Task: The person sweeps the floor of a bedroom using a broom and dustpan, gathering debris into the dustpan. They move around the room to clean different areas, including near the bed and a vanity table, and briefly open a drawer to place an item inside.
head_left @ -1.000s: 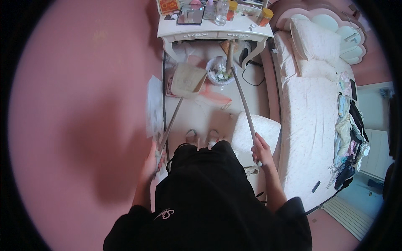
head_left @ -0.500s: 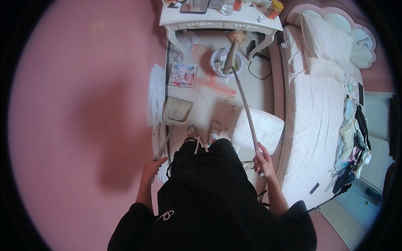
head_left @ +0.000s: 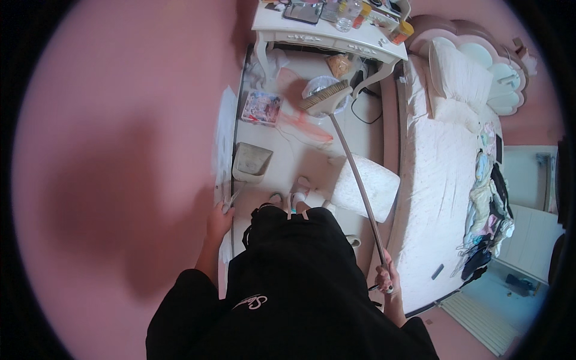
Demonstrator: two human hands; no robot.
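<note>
My right hand [head_left: 387, 277] is closed round the upper end of a long broom [head_left: 355, 168]. Its wide bristled head [head_left: 324, 99] is off the floor, in front of a white waste bin [head_left: 344, 105] with litter inside, partly hiding it. On the left, my left hand [head_left: 219, 221] grips the handle of a grey dustpan [head_left: 252, 161]. The dustpan's pan is beside the wall, ahead of my feet; whether it touches the floor I cannot tell.
A white desk [head_left: 330, 37] stands ahead, a bed [head_left: 429, 198] along the right. On the floor are a white padded stool [head_left: 366, 187], a picture-covered box [head_left: 261, 108], sheer red material [head_left: 307, 126], a bag [head_left: 339, 65] and a black cable [head_left: 367, 122]. Clothes [head_left: 493, 198] lie on the bed.
The broom head has turned from edge-on to broadside, showing its bristles. My right hand has drawn back toward my body with the handle. The dustpan has tilted, and my view has shifted slightly.
</note>
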